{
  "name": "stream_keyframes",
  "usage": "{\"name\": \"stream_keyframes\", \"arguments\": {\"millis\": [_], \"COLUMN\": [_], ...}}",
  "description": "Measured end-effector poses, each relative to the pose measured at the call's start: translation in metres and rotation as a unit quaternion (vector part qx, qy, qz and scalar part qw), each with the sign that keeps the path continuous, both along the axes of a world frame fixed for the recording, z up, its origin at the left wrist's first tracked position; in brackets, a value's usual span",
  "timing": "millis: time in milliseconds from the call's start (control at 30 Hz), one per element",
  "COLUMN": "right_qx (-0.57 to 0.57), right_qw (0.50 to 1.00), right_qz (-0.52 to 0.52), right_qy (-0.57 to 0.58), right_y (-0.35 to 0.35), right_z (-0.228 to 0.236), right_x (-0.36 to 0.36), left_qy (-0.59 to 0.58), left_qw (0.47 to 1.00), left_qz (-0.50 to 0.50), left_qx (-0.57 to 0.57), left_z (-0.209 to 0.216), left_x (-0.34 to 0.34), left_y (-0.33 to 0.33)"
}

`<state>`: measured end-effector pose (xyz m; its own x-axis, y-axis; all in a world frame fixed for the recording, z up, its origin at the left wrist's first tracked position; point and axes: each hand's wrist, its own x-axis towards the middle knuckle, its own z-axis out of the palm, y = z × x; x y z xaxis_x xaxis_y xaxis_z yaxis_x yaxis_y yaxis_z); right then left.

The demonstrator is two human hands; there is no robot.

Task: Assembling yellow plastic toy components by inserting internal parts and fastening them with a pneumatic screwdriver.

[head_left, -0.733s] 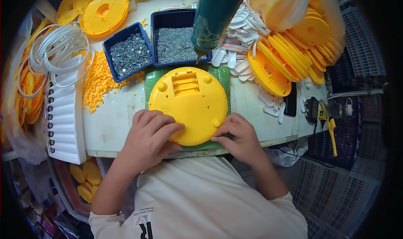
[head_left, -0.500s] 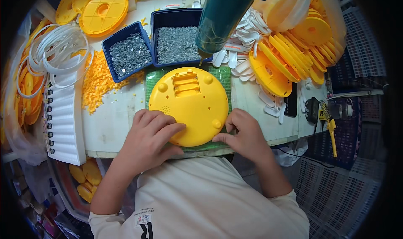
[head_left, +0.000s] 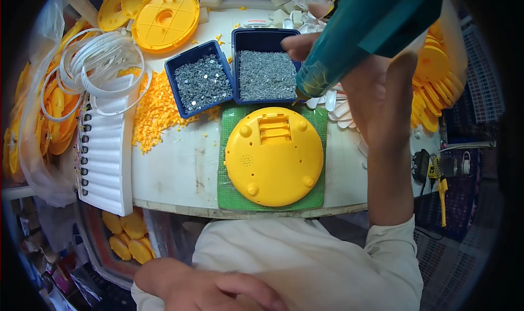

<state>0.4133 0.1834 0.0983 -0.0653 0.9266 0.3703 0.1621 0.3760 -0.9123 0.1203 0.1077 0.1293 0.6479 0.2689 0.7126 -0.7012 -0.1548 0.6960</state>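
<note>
A round yellow plastic housing (head_left: 275, 166) rests with its battery compartment (head_left: 274, 131) facing up on a green mat (head_left: 229, 199). Above its far right side hangs a teal electric screwdriver (head_left: 333, 60), bit pointing down at the mat's far edge. My right hand (head_left: 376, 98) is raised to this tool, fingers on its left side and thumb on its right; the tool covers part of the hand. Low over my lap is my left hand (head_left: 218, 292), away from the housing. The lower edge cuts off its fingers, and they are blurred.
Two blue bins, one of small metal parts (head_left: 202, 84) and one of screws (head_left: 265, 73), stand beyond the mat. Left are yellow plastic bits (head_left: 153, 117), a white foam tray (head_left: 106, 152) and white rings (head_left: 90, 65). Yellow discs (head_left: 434, 87) fill a bag at right.
Both hands have left the yellow housing. My right hand has gone up to the screwdriver; my left has drawn back toward my lap. The whole view has shifted somewhat.
</note>
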Motion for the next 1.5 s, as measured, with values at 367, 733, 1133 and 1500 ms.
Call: {"name": "stream_keyframes", "arguments": {"millis": [367, 733, 1133, 1500], "right_qx": [0.022, -0.038, -0.014, -0.036], "right_qw": [0.948, 0.951, 0.967, 0.974], "right_qz": [0.015, 0.045, 0.032, 0.045], "right_qy": [0.318, 0.305, 0.253, 0.218], "right_y": [-0.052, -0.066, -0.07, -0.076], "right_z": [-0.024, -0.042, -0.071, -0.038], "right_x": [-0.018, -0.032, -0.037, -0.042], "left_qy": [0.425, 0.445, 0.446, 0.43], "left_qw": [0.76, 0.758, 0.766, 0.764], "left_qz": [0.489, 0.474, 0.458, 0.476], "left_qx": [0.055, 0.051, 0.064, 0.064], "left_z": [-0.096, -0.14, -0.141, -0.146], "left_x": [0.038, 0.049, 0.047, 0.049], "left_y": [0.072, 0.071, 0.071, 0.073]}}
